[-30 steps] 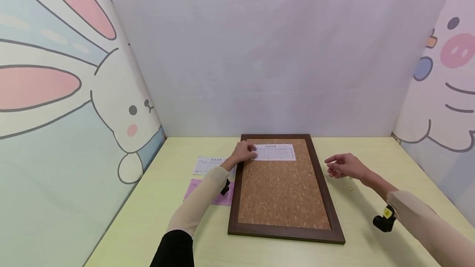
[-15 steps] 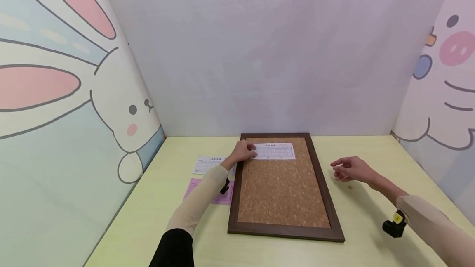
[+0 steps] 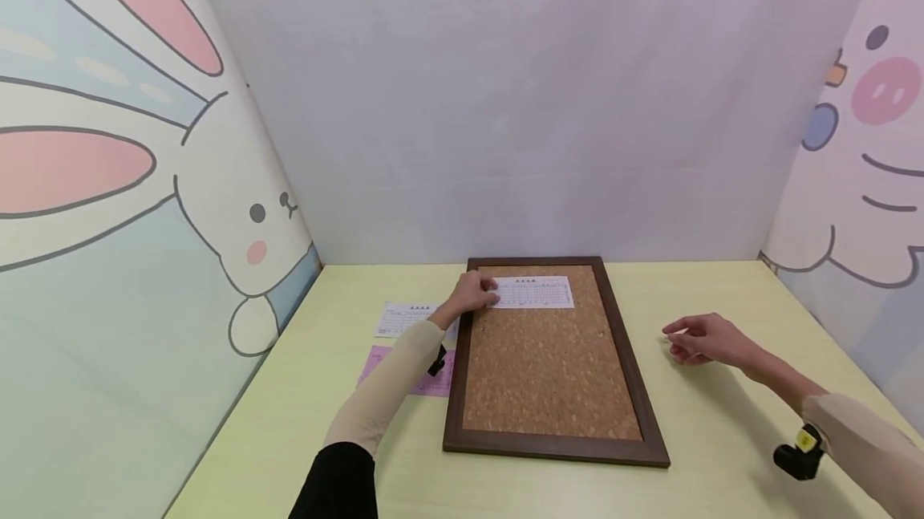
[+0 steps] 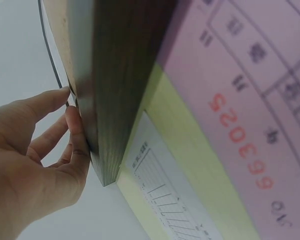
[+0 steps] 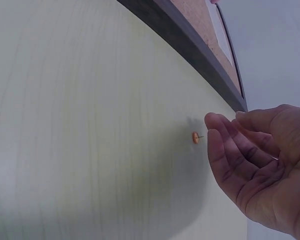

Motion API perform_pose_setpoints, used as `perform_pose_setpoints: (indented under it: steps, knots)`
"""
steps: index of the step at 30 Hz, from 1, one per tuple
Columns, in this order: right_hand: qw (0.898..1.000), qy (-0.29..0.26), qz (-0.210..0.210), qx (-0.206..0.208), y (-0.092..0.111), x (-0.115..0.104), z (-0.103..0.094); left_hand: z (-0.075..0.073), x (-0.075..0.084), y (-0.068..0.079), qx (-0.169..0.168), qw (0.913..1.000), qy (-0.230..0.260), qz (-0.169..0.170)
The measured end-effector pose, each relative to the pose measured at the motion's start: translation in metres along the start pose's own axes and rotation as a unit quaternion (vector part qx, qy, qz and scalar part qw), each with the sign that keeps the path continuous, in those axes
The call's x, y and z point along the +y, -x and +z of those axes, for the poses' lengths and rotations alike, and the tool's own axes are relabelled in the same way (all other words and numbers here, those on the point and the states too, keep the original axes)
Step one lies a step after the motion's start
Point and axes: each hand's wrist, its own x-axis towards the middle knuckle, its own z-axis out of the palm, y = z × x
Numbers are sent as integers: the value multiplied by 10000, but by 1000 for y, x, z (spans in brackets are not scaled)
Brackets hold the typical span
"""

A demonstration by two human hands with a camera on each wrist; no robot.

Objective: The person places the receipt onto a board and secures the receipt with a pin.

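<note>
A white printed form slip (image 3: 536,293) lies across the upper part of a brown-framed cork board (image 3: 552,379). At its left end, my left hand (image 3: 472,294) holds the slip between thumb and fingers, over the frame's left side; the left wrist view shows that hand (image 4: 50,150) beside the frame edge. To the right of the board, my right hand (image 3: 711,340) hovers low over the table with loosely bent fingers. A brass-coloured thumbtack (image 5: 196,137) rests on the table, point sideways, just beyond the fingertips of my right hand (image 5: 262,160), apart from them.
Left of the board, a second white form (image 3: 404,318) and a pink form (image 3: 375,362) lie on the pale wooden table (image 3: 289,423), partly hidden by my left arm. A plain wall (image 3: 534,102) rises behind; cartoon-printed panels (image 3: 72,302) stand at the sides.
My right hand has moved right and slightly toward me, over where a thumbtack showed before. My left hand and the slip have stayed in place.
</note>
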Motion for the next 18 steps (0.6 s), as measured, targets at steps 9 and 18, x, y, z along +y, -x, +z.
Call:
perform_pose_setpoints:
  steps: [9, 18]
  knots:
    - [9999, 47, 0, -102, 16, 12, -7, 0, 1, 0, -9, 9999, 30, -107]
    - [9993, -69, -10, -355, 24, 22, -7, -1, 3, 1, -32, 10000, 8, -63]
